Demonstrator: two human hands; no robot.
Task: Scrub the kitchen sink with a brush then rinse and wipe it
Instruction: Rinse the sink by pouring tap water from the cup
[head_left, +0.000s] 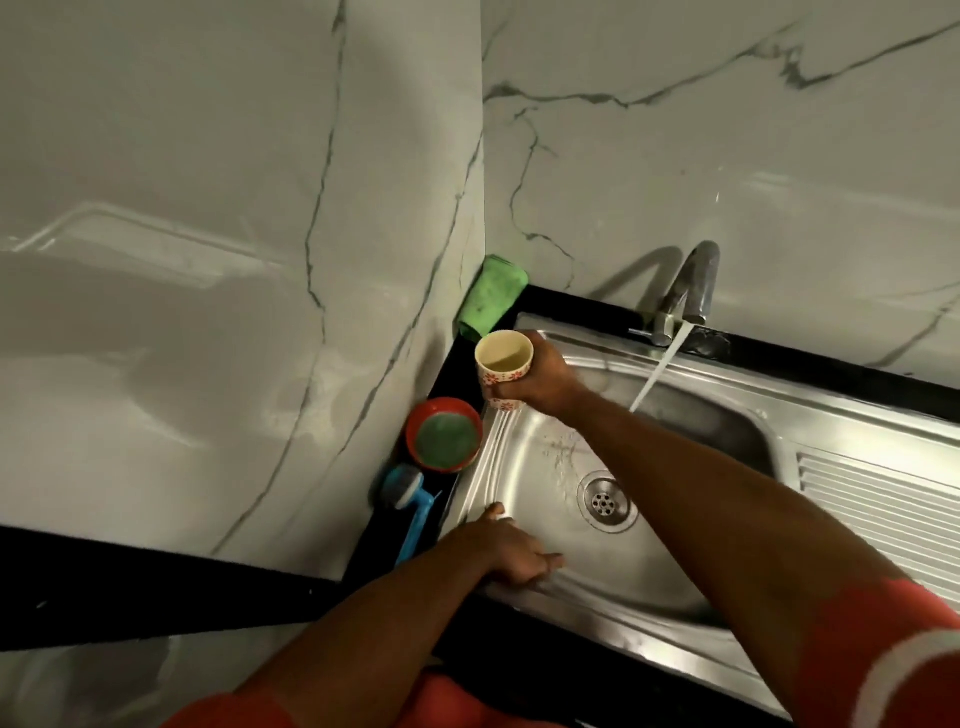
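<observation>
Our left hand (511, 553) presses the sink (649, 639) at its near-left rim, fingers straight; right hand (540, 379) fingers clamped round a cup (504, 358) at the far-left corner; tap (691, 291) running; brush (410, 509) lying on the worktop (156, 597), just left of the sink.

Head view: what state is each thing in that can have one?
Tap: running, stream falling into the sink.
Cup: upright, liquid inside, gripped by the right hand.
Left hand: resting on the sink's rim.
Brush: lying on the counter, untouched.
Drain: unplugged.
</observation>
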